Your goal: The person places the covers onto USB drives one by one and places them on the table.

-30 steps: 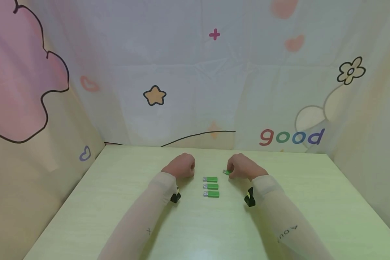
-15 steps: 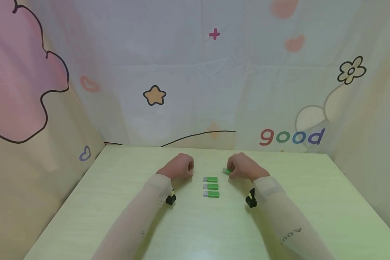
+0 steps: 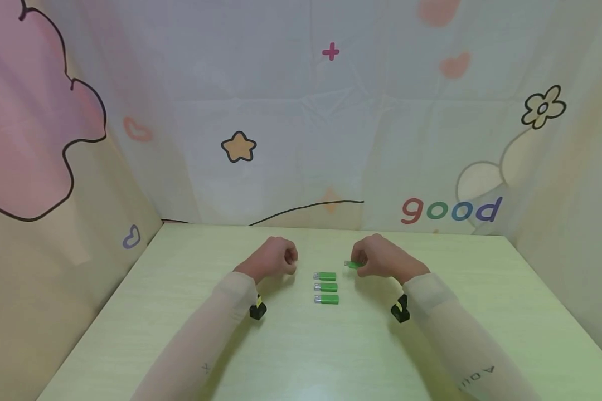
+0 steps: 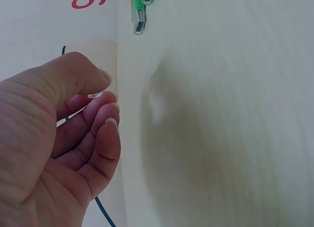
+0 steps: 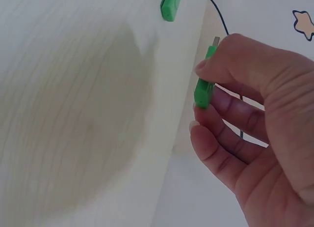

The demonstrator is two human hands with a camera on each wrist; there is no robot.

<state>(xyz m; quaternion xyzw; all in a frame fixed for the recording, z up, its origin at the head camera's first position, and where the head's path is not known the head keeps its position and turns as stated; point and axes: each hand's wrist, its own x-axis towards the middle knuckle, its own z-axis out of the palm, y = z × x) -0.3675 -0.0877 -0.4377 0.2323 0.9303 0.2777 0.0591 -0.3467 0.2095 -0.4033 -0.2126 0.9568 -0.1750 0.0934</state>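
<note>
My right hand [image 3: 381,257] pinches a green USB stick [image 5: 204,89] between thumb and fingers. Its bare metal plug points away from the palm. Between my left thumb and index finger is a small transparent cap [image 4: 94,95], mostly hidden; the left hand [image 3: 273,258] is to the left, apart from the stick. Three more green USB sticks lie in a column on the table between and nearer than the hands: a far one [image 3: 325,276], a middle one [image 3: 326,287] and a near one [image 3: 326,299]. Transparent caps seem to cover their plugs.
The pale table [image 3: 301,351] ends at a printed cloth backdrop [image 3: 281,111], which also hangs at both sides. A small black wrist camera [image 3: 258,308] hangs under the left cuff, another black camera [image 3: 400,309] under the right.
My left hand has drifted left and the right forearm has swung right, so the hands are a little farther apart. The right hand keeps its USB stick; the three on the table stay put.
</note>
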